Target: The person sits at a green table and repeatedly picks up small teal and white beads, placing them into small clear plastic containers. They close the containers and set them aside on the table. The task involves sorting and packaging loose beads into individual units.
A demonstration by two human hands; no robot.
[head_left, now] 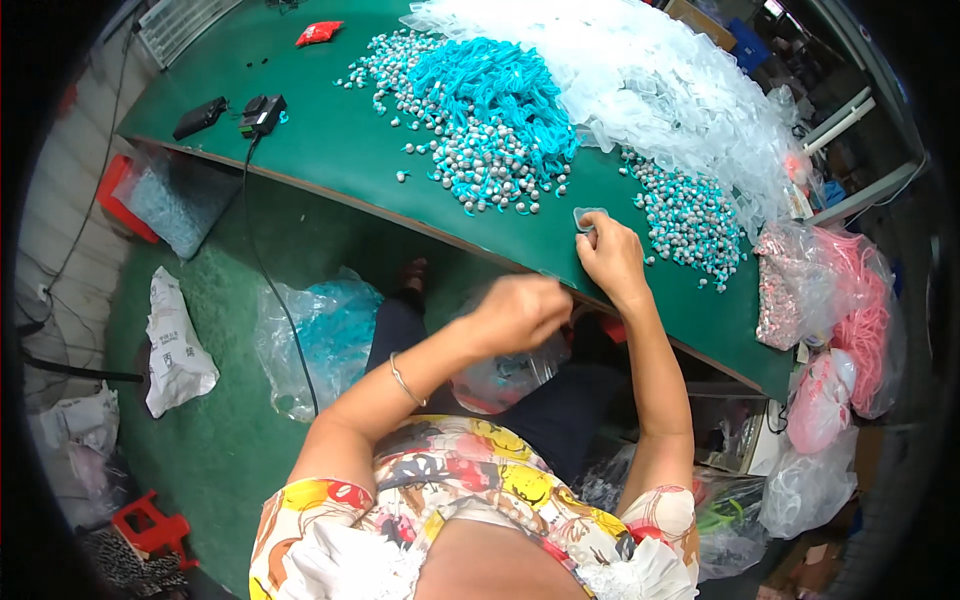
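Seemingly partway, with plenty left: curling the blurred left hand [522,312] mid-frame, by the near edge of the table [320,120], impossible to tell whether around anything. Beyond it, pinching a clear plastic piece [580,214] in the nearly closed right hand [612,255], right of center. Farther, facing beaded turquoise cords [490,85] at top center, turquoise-tailed beads [690,215] at right, heaped clear plastic [640,80] at upper right, finished work untellable.

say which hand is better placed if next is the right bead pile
Probably the right hand: it is over the table, beside that bead pile, though it holds a clear piece. The left hand, blurred, is near the table's edge, farther away.
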